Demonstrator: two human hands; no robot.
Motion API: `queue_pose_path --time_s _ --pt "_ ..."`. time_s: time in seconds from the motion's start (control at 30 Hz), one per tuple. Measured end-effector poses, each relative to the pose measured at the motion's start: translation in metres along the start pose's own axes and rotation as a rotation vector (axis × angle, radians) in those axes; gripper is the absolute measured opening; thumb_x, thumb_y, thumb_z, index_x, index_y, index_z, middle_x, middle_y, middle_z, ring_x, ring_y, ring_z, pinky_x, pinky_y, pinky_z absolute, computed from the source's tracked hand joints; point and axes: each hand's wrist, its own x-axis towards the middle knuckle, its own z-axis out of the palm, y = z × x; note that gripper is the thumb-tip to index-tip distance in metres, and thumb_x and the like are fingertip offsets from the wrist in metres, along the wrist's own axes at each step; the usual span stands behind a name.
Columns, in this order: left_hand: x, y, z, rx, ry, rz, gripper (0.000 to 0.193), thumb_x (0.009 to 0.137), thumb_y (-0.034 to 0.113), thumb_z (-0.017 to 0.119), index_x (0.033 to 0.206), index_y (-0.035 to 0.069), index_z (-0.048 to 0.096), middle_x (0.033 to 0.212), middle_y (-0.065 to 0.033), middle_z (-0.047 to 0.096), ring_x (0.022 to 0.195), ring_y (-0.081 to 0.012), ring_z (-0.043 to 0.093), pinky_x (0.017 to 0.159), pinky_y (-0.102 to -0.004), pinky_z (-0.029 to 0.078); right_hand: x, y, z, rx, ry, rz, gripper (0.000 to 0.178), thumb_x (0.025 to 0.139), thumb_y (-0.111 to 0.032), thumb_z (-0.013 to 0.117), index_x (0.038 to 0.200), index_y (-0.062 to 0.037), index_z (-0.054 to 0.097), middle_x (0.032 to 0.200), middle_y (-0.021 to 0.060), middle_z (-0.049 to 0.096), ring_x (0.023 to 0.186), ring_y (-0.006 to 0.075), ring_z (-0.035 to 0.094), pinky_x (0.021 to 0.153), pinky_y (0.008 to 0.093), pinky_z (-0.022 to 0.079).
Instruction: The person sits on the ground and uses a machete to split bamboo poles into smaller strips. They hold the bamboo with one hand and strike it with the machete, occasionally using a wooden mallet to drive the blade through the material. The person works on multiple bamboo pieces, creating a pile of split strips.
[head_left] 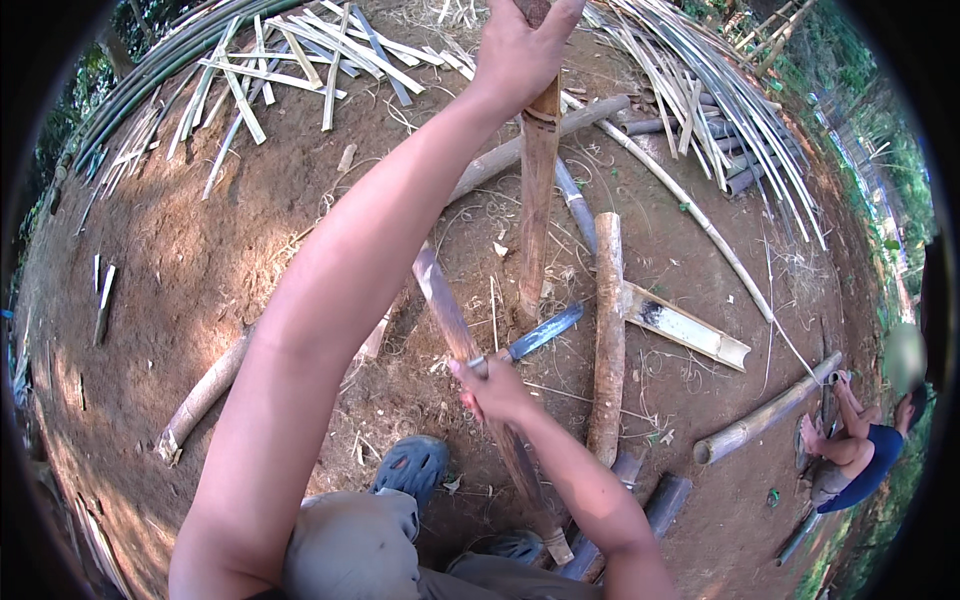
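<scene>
At the upper edge my left hand [522, 50] is closed round the top of a brown bamboo piece [538, 190]. That piece stands nearly upright, its lower end close to the ground. Lower down, my right hand [497, 387] is closed on a machete, whose handle is mostly hidden by the fingers. Its dark, bluish blade [545, 332] points up and to the right, just below the bamboo's lower end. A slanting wooden pole [445, 300] passes by my right hand; whether the hand touches it, I cannot tell.
A thick log [607, 340] lies right of the blade, beside a split bamboo half [690, 325]. Light split strips [330, 60] are strewn at the far left; more strips [690, 90] lie far right. Another person [860, 455] sits at the right near a bamboo pole [765, 410].
</scene>
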Motion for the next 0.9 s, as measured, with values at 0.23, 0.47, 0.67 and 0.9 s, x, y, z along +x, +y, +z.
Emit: queue_pose_path --time_s 0.23,0.47,0.67,0.9 --pt "0.001 0.014 0.016 -0.065 0.044 0.132 0.064 0.099 0.049 0.063 0.135 -0.001 0.046 0.119 -0.0223 0.063 0.112 -0.0308 0.061 0.098 -0.0423 0.046 0.084 -0.15 -0.061 0.298 0.616 -0.59 0.075 0.1 -0.054 0.059 0.143 0.0054 0.046 0.117 0.0178 0.071 0.106 0.0274 0.07 0.098 0.0435 0.051" --pt "-0.009 -0.011 0.003 -0.071 0.065 0.069 0.066 0.098 0.05 0.063 0.135 -0.003 0.045 0.121 -0.0213 0.059 0.112 -0.0289 0.059 0.099 -0.0401 0.045 0.011 -0.041 -0.055 -0.667 0.101 -0.193 0.042 0.098 -0.035 0.063 0.125 -0.0029 0.066 0.112 0.0151 0.074 0.107 0.0316 0.071 0.094 0.0379 0.055" --pt "-0.019 0.004 0.026 -0.081 0.07 0.163 0.064 0.095 0.055 0.066 0.116 -0.004 0.054 0.098 -0.0134 0.063 0.091 -0.0213 0.06 0.083 -0.0357 0.049 0.012 0.082 -0.094 -1.156 0.599 -0.047 0.019 0.089 -0.018 0.067 0.09 0.0003 0.07 0.079 0.0175 0.073 0.077 0.0314 0.075 0.07 0.0401 0.06" --pt "-0.031 0.024 0.04 -0.036 0.034 0.208 0.063 0.095 0.056 0.066 0.11 -0.004 0.055 0.094 -0.0124 0.062 0.086 -0.0197 0.059 0.077 -0.0357 0.049 0.028 0.113 -0.082 -0.217 0.632 0.056 0.044 0.094 -0.044 0.065 0.088 -0.0009 0.072 0.089 0.0216 0.074 0.093 0.0368 0.073 0.085 0.0449 0.056"
